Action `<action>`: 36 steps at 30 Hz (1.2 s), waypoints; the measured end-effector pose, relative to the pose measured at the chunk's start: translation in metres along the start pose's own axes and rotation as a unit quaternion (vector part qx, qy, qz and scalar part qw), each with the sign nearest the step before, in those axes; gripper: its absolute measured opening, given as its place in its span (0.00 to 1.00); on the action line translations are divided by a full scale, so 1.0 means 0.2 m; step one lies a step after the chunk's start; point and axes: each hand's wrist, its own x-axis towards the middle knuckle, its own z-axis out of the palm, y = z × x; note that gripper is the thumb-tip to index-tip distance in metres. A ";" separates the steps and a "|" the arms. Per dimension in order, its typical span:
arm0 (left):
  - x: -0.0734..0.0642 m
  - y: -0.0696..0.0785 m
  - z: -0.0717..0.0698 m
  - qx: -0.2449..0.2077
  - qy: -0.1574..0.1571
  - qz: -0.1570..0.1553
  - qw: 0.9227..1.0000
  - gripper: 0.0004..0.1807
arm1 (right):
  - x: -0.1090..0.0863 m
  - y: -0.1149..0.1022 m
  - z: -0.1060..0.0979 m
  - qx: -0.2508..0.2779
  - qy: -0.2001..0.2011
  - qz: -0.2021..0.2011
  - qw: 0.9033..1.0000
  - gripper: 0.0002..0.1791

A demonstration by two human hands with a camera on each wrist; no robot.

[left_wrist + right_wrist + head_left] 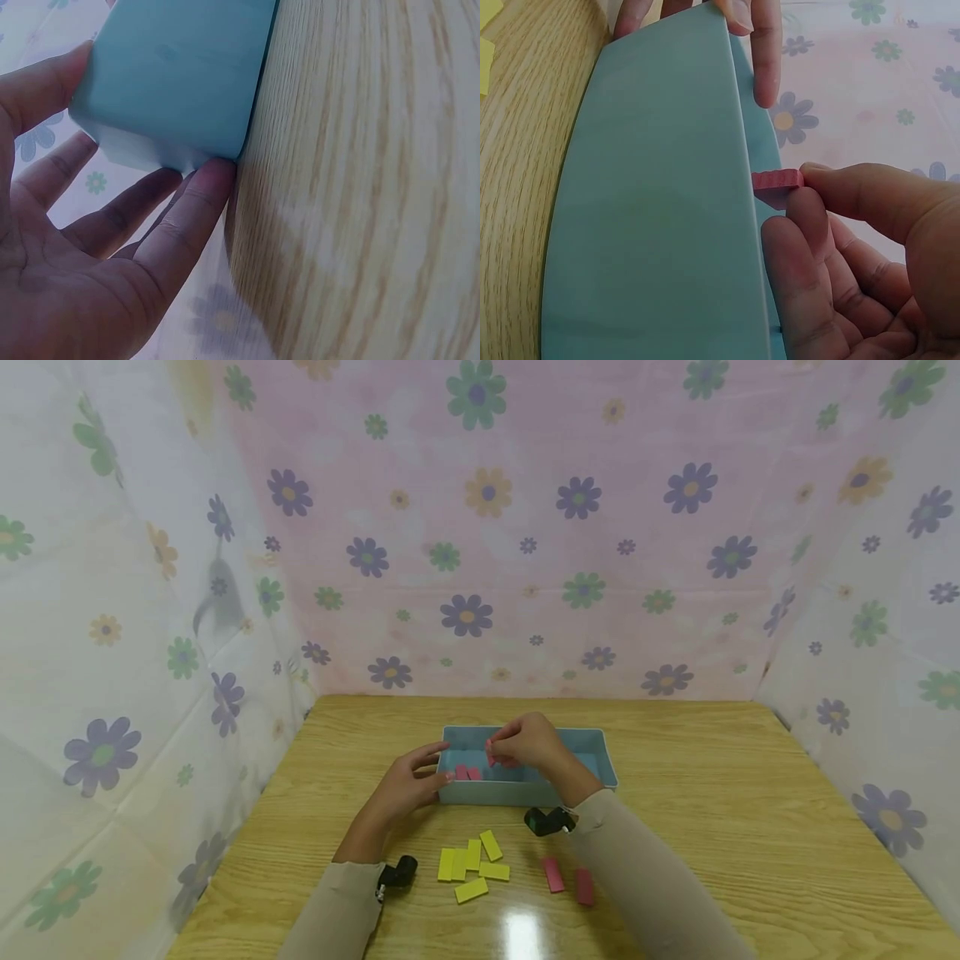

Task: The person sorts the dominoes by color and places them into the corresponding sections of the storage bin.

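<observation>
A light blue rectangular box [487, 792] stands on the table with its long side facing me. My left hand [405, 789] grips its left end, thumb at the near rim and fingers spread along the end wall [135, 146]. Over the inside of the box, my right hand [534, 745] pinches a pink rectangular block [778, 180] between thumb and fingertips. In the right wrist view, this block shows a ridged edge and overlaps the box's long rim. Two pink blocks [468, 772] lie inside at the left end.
Several yellow blocks [472, 856] lie loosely grouped in front of the box, on the wooden table [675, 827]. Right of them, near the right forearm, are two pink blocks [553, 875]. Flowered cloth [525, 643] hangs behind the table and along both sides.
</observation>
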 end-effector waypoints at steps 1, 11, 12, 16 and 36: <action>0.00 0.00 0.00 0.000 0.000 -0.001 1.000 0.33 | 0.00 0.00 0.00 0.001 0.000 -0.001 1.000 0.05; 0.01 -0.01 0.00 -0.005 -0.004 0.003 1.000 0.34 | 0.00 0.00 0.00 0.004 -0.004 0.005 1.000 0.05; 0.00 0.00 0.00 -0.004 -0.003 0.003 1.000 0.34 | 0.00 0.00 0.00 0.004 -0.004 0.005 1.000 0.05; 0.00 0.00 0.00 -0.004 -0.001 0.002 1.000 0.34 | 0.00 0.00 0.00 0.004 -0.002 0.006 1.000 0.05; 0.00 0.00 0.00 0.002 0.004 0.004 1.000 0.33 | 0.01 0.00 0.01 0.018 -0.004 0.006 1.000 0.05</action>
